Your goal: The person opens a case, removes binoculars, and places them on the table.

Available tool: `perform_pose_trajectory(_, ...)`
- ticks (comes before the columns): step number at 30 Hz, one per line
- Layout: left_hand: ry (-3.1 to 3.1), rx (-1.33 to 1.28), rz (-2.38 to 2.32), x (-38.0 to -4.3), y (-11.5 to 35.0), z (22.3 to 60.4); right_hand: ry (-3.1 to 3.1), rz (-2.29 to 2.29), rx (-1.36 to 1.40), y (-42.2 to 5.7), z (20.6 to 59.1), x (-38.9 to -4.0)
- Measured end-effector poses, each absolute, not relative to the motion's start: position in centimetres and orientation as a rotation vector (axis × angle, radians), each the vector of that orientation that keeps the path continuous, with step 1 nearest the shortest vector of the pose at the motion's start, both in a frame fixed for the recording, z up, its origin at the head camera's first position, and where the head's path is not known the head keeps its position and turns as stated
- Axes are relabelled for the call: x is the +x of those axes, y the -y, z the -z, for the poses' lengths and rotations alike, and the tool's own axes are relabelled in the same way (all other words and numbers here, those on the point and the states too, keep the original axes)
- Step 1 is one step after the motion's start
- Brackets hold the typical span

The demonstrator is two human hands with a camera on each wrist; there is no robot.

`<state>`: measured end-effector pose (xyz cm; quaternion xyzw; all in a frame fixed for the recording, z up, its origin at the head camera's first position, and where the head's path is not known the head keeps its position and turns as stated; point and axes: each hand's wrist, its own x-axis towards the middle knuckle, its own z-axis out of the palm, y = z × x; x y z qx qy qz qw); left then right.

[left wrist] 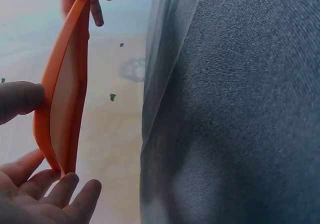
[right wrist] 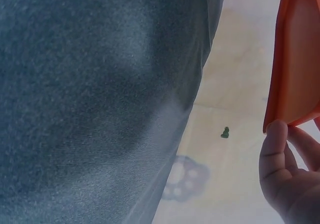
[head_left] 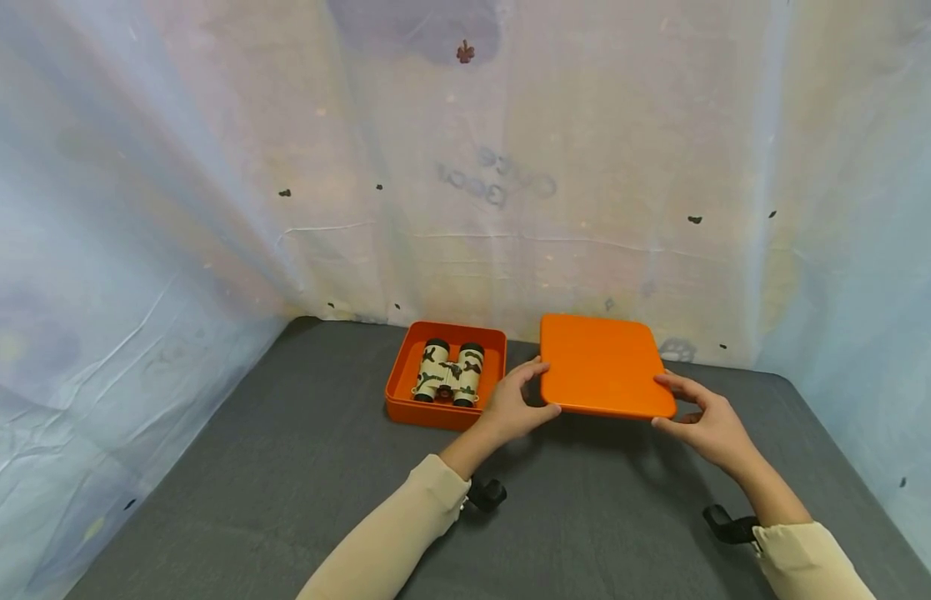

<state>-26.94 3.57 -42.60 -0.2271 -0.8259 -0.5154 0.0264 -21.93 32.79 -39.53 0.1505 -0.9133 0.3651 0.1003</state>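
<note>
An orange lid (head_left: 602, 365) is held up off the table between both hands, its flat top facing the head camera. My left hand (head_left: 513, 406) grips its left edge, the thumb near the front corner. On the opposite edge, my right hand (head_left: 708, 422) pinches the front right part between thumb and fingers. The left wrist view shows the hollow underside of the lid (left wrist: 67, 88) and its raised rim. To the left stands an orange box (head_left: 399, 403) without a cover, and camouflage-patterned binoculars (head_left: 433, 367) lie inside it. The left hand partly overlaps the box's right side.
A dark grey cloth covers the table (head_left: 285, 483). Behind it and along both sides hang pale printed curtains (head_left: 585, 150), close to the table's back edge. A black strap end (head_left: 486, 495) sticks out at the left wrist, and another (head_left: 729, 527) at the right.
</note>
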Motion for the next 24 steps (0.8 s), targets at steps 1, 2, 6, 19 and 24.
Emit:
perform_pose_trajectory(1, 2.551, -0.700, 1.601, -27.0, -3.6, 42.7, 2.700, -1.078, 0.444, -32.8, 39.6, -22.0)
perform_pose_trajectory(2, 2.548, -0.700, 1.611, -27.0, -3.7, 42.7, 2.702, -1.074, 0.443, -32.9, 39.6, -22.0)
perform_pose_trajectory(6, 2.555, -0.684, 1.628, -26.9, -3.9, 43.0, 2.724, -1.053, 0.430, -33.1, 39.8, -22.0)
perform_pose_trajectory(19, 2.625, -0.638, 1.584, -26.7, -4.7, 43.9, 2.788, -1.045, 0.404, -33.8, 40.5, -22.0)
perform_pose_trajectory(24, 2.636, -0.620, 1.597, -26.8, -5.1, 44.5, 2.826, -1.044, 0.382, -34.0, 40.8, -22.0)
